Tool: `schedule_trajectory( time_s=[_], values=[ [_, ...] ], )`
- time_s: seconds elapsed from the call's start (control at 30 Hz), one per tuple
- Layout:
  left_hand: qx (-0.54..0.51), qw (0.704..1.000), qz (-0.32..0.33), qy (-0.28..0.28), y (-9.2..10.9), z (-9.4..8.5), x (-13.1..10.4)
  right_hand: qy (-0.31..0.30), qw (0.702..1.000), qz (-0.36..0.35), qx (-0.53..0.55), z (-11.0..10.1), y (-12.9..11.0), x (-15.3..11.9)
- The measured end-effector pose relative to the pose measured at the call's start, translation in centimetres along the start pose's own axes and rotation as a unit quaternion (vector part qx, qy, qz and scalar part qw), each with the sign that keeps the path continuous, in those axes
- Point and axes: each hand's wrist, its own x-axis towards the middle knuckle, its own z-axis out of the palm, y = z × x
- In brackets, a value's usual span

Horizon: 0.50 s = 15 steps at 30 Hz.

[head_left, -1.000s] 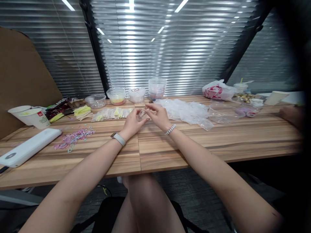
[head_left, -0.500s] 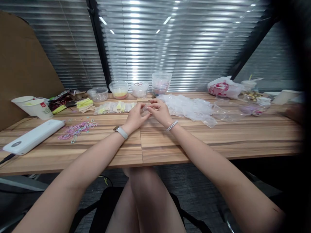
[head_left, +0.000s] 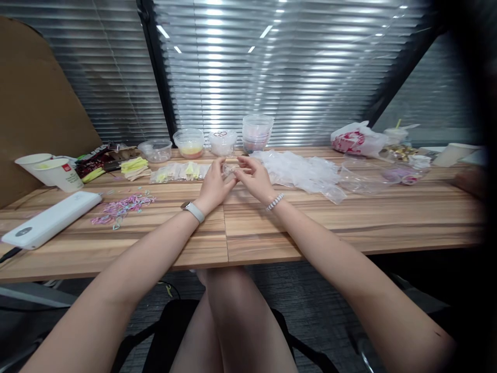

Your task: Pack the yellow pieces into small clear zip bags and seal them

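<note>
My left hand [head_left: 214, 187], with a watch at the wrist, and my right hand [head_left: 254, 178], with a coiled band at the wrist, meet above the middle of the table. Between their fingertips is a small clear plastic bag [head_left: 229, 170], mostly covered by the fingers; its contents cannot be made out. Both hands are closed on it. Just left of them lies a row of small filled clear bags [head_left: 178, 172] with pale and yellow bits inside. A loose heap of clear plastic bags [head_left: 298, 171] spreads close to the right hand.
Clear tubs [head_left: 189, 142] and a stack of tubs [head_left: 258, 132] stand along the back. At left are small coloured bands [head_left: 124, 208], yellow strips [head_left: 134, 167], a white power bank [head_left: 52, 220] and paper cups [head_left: 62, 175]. A white-and-red bag [head_left: 355, 140] sits back right.
The fingers have shifted slightly around the small bag, the left hand's fingertips rising a little. Both hands stay over the same spot, and things on the table lie as before.
</note>
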Motion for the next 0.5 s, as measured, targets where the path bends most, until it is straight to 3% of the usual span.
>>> schedule_trajectory(
  time_s=[0.1, 0.27, 0.5],
  values=[
    [0.007, 1.000, -0.012, 0.019, -0.3, 0.0, 0.0, 0.016, 0.998, 0.048, 0.031, 0.0, -0.1, 0.0],
    [0.018, 1.000, 0.007, -0.006, -0.6, 0.2, -0.1, -0.037, 0.995, 0.089, 0.036, 0.4, 0.0, -0.4],
    [0.019, 0.998, 0.020, -0.050, -0.1, 0.2, -0.3, 0.010, 0.995, 0.098, 0.006, -0.6, 1.4, 0.2]
  ],
)
